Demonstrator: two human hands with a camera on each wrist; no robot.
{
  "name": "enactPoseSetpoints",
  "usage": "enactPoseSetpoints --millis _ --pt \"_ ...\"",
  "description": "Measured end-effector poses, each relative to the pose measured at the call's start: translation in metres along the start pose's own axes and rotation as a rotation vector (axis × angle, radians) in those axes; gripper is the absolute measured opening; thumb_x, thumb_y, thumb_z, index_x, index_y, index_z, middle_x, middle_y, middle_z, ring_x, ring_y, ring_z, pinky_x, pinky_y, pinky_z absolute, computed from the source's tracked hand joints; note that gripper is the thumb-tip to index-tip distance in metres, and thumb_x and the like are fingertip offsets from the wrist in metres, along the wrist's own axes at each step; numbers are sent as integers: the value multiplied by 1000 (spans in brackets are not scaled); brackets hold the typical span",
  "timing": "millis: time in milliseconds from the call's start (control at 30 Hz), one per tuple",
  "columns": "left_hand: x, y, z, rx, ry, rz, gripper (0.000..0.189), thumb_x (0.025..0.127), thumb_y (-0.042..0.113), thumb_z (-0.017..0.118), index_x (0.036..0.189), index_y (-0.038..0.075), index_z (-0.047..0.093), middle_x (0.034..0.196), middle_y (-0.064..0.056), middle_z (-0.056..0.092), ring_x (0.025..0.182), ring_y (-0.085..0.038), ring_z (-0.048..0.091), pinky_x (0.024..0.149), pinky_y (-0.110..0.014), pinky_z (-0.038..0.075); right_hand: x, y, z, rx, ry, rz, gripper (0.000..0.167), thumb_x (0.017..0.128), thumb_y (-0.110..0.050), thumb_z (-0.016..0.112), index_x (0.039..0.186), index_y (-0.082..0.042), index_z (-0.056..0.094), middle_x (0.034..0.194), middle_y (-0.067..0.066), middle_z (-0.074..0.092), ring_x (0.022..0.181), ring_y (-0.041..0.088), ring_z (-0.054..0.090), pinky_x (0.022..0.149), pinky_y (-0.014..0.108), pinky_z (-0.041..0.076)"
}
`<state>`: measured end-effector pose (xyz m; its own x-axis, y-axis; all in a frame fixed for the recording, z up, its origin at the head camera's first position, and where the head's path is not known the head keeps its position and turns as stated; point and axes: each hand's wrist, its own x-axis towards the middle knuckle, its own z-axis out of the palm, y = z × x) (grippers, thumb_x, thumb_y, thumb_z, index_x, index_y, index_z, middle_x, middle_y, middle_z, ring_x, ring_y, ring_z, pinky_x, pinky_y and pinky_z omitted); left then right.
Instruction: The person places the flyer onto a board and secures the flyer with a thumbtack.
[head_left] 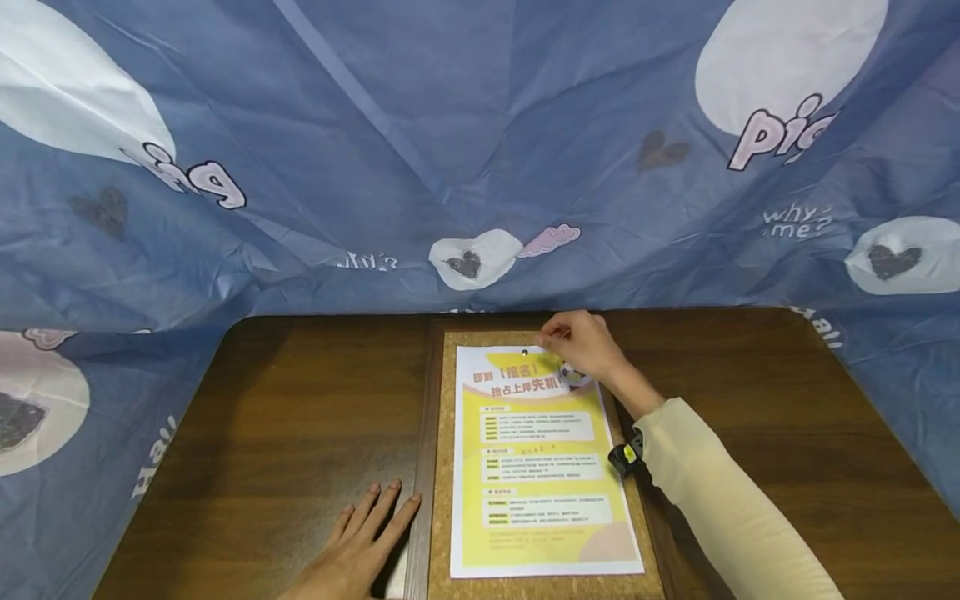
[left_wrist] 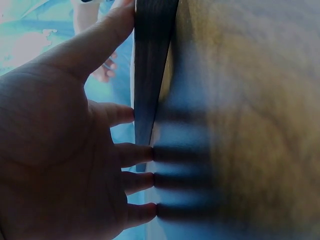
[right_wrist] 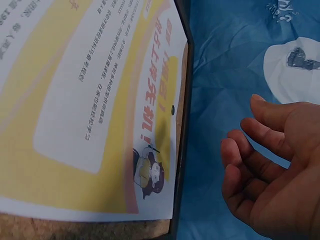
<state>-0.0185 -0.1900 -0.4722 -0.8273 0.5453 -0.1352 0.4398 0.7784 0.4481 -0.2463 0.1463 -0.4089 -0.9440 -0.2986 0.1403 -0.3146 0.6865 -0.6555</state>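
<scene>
A yellow and white printed poster [head_left: 542, 492] lies on a framed cork board [head_left: 444, 508]. A small dark round pushpin [right_wrist: 173, 110] sits in the poster near its top edge. Just beyond that edge is my right hand [head_left: 587, 346], its fingers loosely bent; the right wrist view shows nothing between thumb and fingers. My left hand [head_left: 351, 546] rests at the board's left side, fingers spread and straight. In the left wrist view its thumb and index fingertip touch the dark frame [left_wrist: 152, 60], while the other fingertips meet the brown wooden surface.
The board lies on a dark brown wooden table [head_left: 315, 417] with rounded far corners. Behind the table hangs a blue printed cloth [head_left: 390, 167], reaching down to its far edge. A black wrist device [head_left: 626, 456] is strapped at my right sleeve.
</scene>
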Motion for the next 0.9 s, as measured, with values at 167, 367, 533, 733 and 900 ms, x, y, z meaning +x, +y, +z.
enactPoseSetpoints --millis 167,367,533,733,900 --pt "-1 0 2 12 23 21 122 69 80 67 158 13 17 154 -32 24 137 -55 27 93 -76 32 -8 1 -6 -13 20 -46 17 92 -22 73 94 -5 77 81 1 71 70 15 63 67 35 50" --pt "-2 -1 1 -2 26 29 120 71 80 64 159 14 15 155 -32 22 137 -55 26 93 -76 32 -19 2 -12 -24 40 -66 14 90 -19 74 94 -6 77 82 1 71 69 15 62 65 34 50" --pt "-1 -1 0 -21 8 21 121 71 79 66 159 15 14 156 -32 20 138 -55 23 94 -77 30 -29 7 -18 -46 41 -71 15 91 -21 74 94 -7 76 84 2 69 70 16 61 64 33 49" --pt "-2 -1 1 -26 18 18 121 71 80 66 158 13 16 155 -32 21 138 -56 24 93 -77 30 -43 11 -26 -71 62 -96 19 90 -19 75 100 -2 75 87 5 69 73 17 61 66 35 50" --pt "-1 0 1 0 28 20 120 71 81 64 158 13 17 154 -32 24 136 -56 27 93 -76 32 -57 12 -33 -90 70 -109 20 88 -18 77 99 -1 74 83 2 67 70 15 58 63 33 48"
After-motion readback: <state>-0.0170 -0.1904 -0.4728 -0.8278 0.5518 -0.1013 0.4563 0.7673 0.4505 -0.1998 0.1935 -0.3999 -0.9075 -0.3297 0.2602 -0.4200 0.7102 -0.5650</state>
